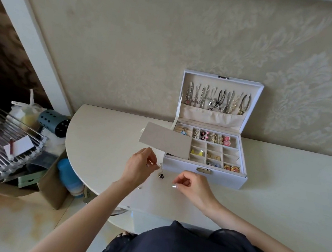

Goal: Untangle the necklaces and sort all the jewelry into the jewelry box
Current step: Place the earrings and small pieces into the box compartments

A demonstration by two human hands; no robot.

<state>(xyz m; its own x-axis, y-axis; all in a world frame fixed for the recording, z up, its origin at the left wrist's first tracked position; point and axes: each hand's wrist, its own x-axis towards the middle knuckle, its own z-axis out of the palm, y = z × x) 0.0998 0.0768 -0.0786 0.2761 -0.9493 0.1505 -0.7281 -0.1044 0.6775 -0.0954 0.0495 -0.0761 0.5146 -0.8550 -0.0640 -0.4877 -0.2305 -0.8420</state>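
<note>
A patterned wall backs a pale table with a rounded left end. To its left sits clutter: a clear rack, a grey-blue holder with holes, a blue bottle and a cardboard box.

The white jewelry box stands open on the table against the wall, with its lid upright. Necklaces hang in a row inside the lid above a pocket. The tray below is split into small compartments, several holding earrings and rings. A beige panel lies over the tray's left part and juts out past the box, hiding what is under it.

Both hands hover just before the box's front left corner. The left hand has its fingers curled and pinches a fine necklace, whose dark pendant dangles below the fingertips. The right hand is curled too, thumb and forefinger nipped on a glinting bit, seemingly the same chain's other end; the strand between is too thin to trace. A tiny clear piece lies on the table under the left wrist.
</note>
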